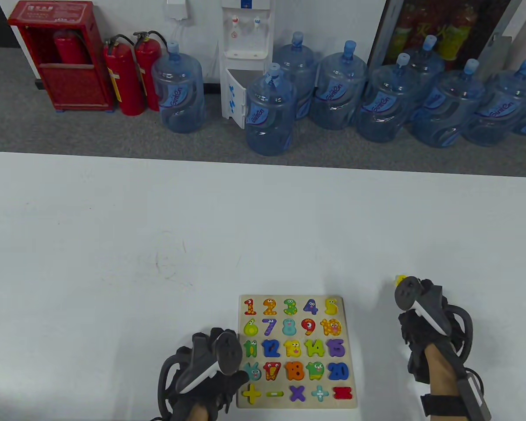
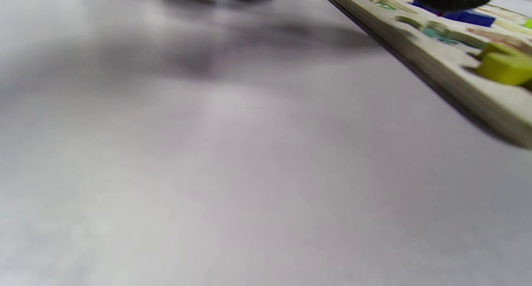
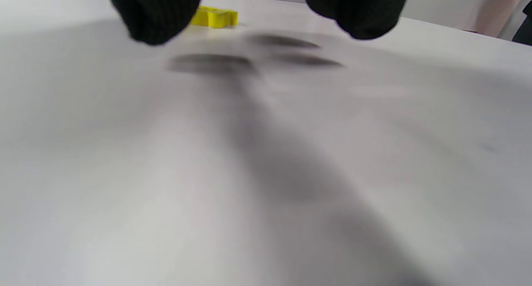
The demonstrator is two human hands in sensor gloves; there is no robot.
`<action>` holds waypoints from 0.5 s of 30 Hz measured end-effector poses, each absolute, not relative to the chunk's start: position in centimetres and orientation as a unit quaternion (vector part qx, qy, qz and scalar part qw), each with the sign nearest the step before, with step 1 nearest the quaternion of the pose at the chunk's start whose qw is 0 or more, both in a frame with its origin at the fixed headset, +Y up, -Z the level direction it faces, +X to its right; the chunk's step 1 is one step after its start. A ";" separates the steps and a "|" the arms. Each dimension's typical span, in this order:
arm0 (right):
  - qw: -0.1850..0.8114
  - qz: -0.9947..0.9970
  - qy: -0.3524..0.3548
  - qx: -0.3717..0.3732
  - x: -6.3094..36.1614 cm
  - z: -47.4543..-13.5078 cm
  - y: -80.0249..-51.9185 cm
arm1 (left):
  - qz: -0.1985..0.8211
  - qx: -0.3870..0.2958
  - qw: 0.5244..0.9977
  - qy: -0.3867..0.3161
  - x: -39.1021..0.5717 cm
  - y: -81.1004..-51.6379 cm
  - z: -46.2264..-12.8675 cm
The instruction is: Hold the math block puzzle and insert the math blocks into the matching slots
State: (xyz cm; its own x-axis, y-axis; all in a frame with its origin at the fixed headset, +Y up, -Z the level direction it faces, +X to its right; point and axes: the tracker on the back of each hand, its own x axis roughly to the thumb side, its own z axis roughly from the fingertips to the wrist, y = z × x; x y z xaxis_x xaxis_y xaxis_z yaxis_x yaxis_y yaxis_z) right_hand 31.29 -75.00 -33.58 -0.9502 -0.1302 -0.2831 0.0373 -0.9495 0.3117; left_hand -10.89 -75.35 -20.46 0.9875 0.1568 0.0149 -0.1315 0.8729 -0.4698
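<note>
White table (image 1: 158, 228) bears puzzle board (image 1: 350, 351) and yellow block (image 3: 215, 17)

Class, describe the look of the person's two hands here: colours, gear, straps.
Both the left hand and right hand wear black knit gloves with dark grey trackers trimmed in white. Bare forearms show; a black strap and a grey box with cable sit on the right wrist.

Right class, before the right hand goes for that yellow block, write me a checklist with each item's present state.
1. Left hand at the puzzle board's left edge: ok.
2. Firm hold on the board: cannot tell.
3. Yellow block lying free on the table: ok.
4. Right hand holding nothing, fingertips apart above the table: ok.
5. Block within the fingertips: not ok, it lies beyond them.
6. Empty matching slot on the board: cannot tell.
</note>
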 end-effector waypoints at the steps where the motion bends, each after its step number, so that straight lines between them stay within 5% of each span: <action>1: 0.046 -0.975 -0.156 0.153 31.3 -34.1 -75.1 | 0.076 -0.240 0.967 -0.027 -10.9 -75.3 -20.5; 8: 0.030 -0.967 -0.205 0.150 30.9 -37.2 -76.7 | 0.066 -0.235 0.969 -0.027 -10.7 -75.4 -20.4; 15: 0.076 -0.982 -0.117 0.131 29.9 -37.0 -75.4 | 0.074 -0.234 0.969 -0.014 -11.2 -75.4 -20.2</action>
